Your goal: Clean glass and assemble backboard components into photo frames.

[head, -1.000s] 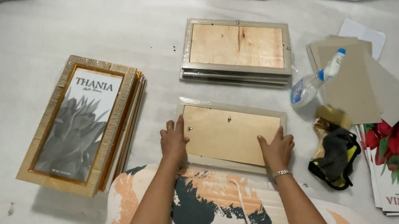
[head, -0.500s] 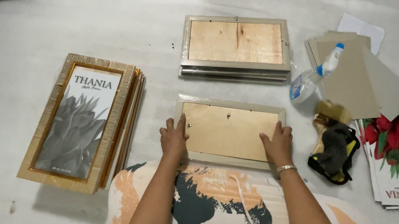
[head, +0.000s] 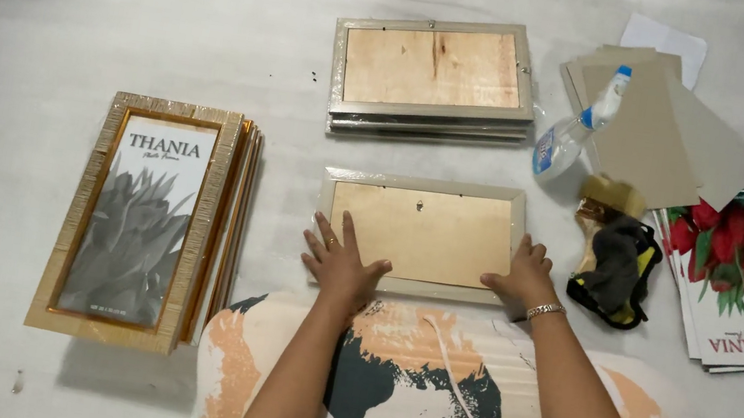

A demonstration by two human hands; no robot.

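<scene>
A picture frame [head: 418,233] lies face down on the white floor in front of my knees, its brown wooden backing up. My left hand [head: 341,261] rests flat on the frame's near left corner, fingers spread. My right hand [head: 523,276], with a bracelet at the wrist, presses on the near right corner. Neither hand holds anything.
A stack of face-down frames [head: 433,79] lies farther back. A pile of gold frames with a grey plant print [head: 145,216] sits at the left. On the right are a spray bottle [head: 578,127], cardboard sheets [head: 669,131], a dark cloth [head: 617,268] and tulip prints [head: 736,283].
Both hands have slid slightly toward me along the frame's near edge, and the view has shifted a little. The frame stays where it was.
</scene>
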